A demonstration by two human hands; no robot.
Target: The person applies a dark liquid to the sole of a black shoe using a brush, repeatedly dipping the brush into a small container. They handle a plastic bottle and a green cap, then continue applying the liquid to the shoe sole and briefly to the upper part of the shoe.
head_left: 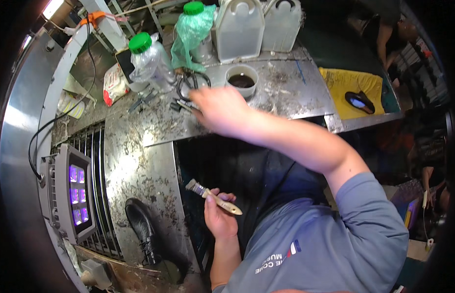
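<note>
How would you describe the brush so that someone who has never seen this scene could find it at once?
Find the metal table with a black shoe on it. Right of the shoe in the picture, past the table's edge, the left hand holds the brush. Unlike the shoe, it has a pale handle with a hole near the end, a metal band and short bristles.

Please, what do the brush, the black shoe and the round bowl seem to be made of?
Brush: probably a wooden handle, pale tan and smooth; the shiny silvery band looks like metal.

Black shoe: leather or imitation, uncertain; its smooth upper looks slightly glossy.

Round bowl: likely plastic, from its whitish, semi-translucent wall.
</note>
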